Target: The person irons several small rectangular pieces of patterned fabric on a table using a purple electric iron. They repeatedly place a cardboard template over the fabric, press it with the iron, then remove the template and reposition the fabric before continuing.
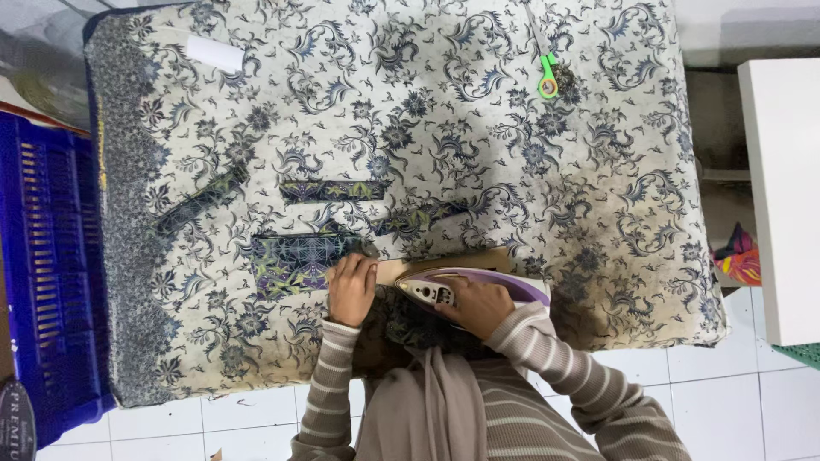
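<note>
Striped sleeves and a beige scarf [431,401] fill the six o'clock edge of the head view. Just above them, the right hand [478,306] wraps its fingers closed around the handle of a purple-and-white iron [474,286], which rests on a brown card [453,265] on the desk [598,171]. At nine o'clock from the iron, the left hand [352,288] lies with fingers curled, pressing down on the card's end and the edge of a dark patterned fabric piece [295,260]; it grips nothing. Three more dark strips [333,189] lie at twelve o'clock from the hands. A green tape roll [547,84] sits far up at one o'clock. A blue crate [47,273] stands at nine o'clock.
</note>
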